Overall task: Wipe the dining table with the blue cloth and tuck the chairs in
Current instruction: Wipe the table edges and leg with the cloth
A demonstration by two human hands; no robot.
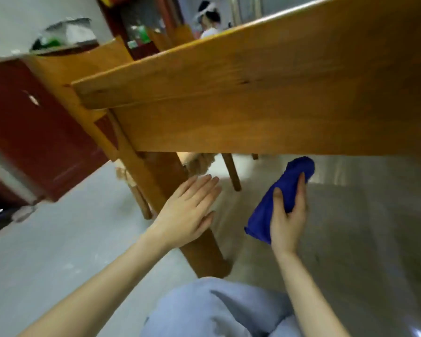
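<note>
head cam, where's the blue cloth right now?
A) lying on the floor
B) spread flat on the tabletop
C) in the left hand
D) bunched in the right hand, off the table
D: the right hand grips the bunched blue cloth in front of the dining table, not on its top; the left hand is flat and holds nothing.

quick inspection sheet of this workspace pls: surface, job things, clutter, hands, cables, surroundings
surface: wooden dining table, seen at a slant, one table leg in front
job's things: blue cloth bunched up, held below the table edge, not on the top; chair leg shows under the table
clutter: blurred bag-like heap behind the red cabinet
grippers: left hand open, fingers straight, at the table leg; right hand grips the blue cloth
cables: nothing seen
surroundings: red cabinet at left, grey floor, another person far behind
</note>
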